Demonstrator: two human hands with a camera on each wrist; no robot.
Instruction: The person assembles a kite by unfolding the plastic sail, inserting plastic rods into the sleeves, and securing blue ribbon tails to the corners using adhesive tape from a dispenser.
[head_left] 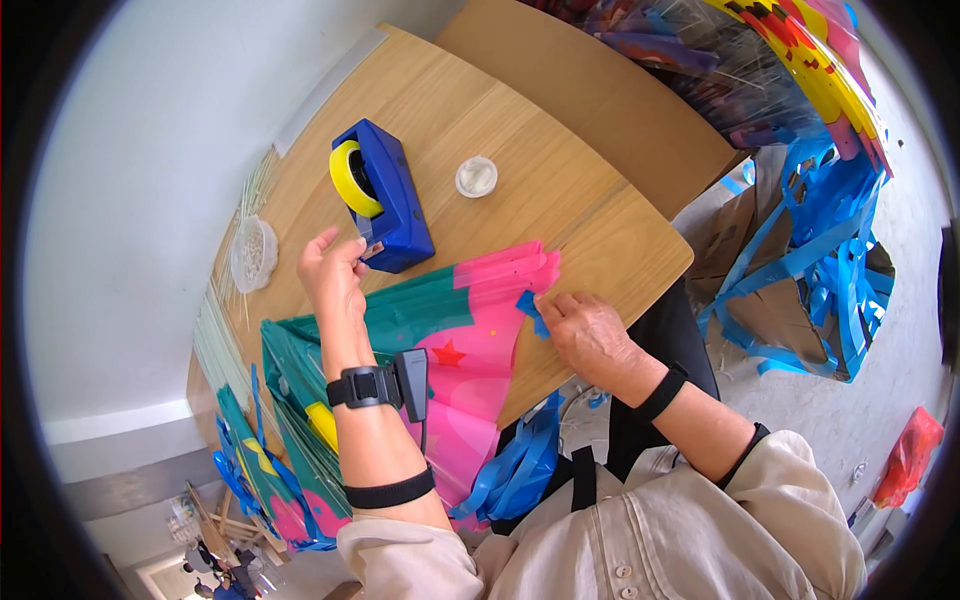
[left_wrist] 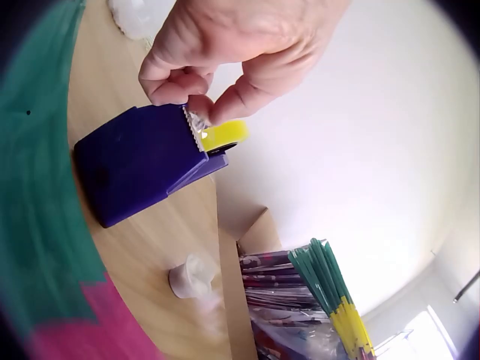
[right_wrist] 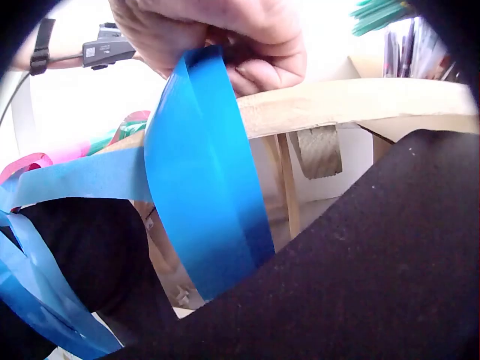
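At the serrated cutter of a blue tape dispenser (left_wrist: 142,161), my left hand (head_left: 335,280) pinches the end of the clear tape between thumb and fingers. A yellow-looking tape roll (head_left: 352,180) sits in the dispenser. My right hand (head_left: 595,335) grips a flat blue plastic ribbon (right_wrist: 206,172) by the table edge; the ribbon loops down below that edge. Between the hands lies a folded green and pink plastic sheet (head_left: 485,350) with a red star, its pink end close to the right hand's fingertips.
A small white tub (head_left: 476,177) stands beyond the dispenser, and a clear bowl (head_left: 254,255) with white bits is near the wall. Thin sticks lie along the wall side. A cardboard box (head_left: 600,100) adjoins the table; blue ribbons (head_left: 830,250) heap at right.
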